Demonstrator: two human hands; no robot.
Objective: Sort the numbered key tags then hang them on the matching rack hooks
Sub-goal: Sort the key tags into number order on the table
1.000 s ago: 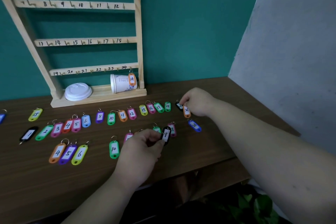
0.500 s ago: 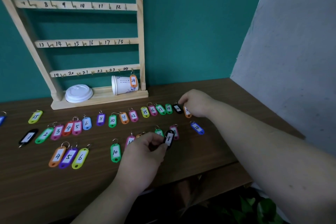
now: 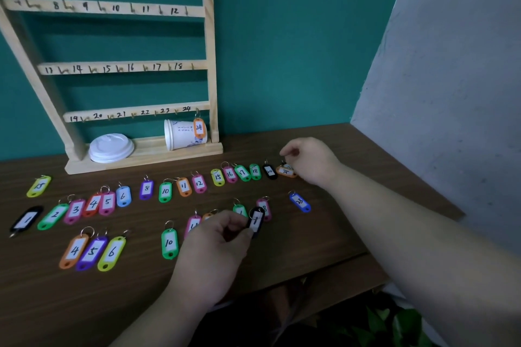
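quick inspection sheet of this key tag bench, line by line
surface: brown wooden table, tags spread across it in loose rows.
job's things: wooden rack with numbered hooks; only the orange 24 tag hangs on it. Back row runs up to the black 20 tag; blue 23 tag lies apart.
clutter: paper cup lying on its side and a white lid, both on the rack base.
hands: left hand pinches a black 1 tag; right hand is at the orange 21 tag, grip unclear.
cables: nothing seen.
surroundings: teal wall, grey panel, green leaves below.
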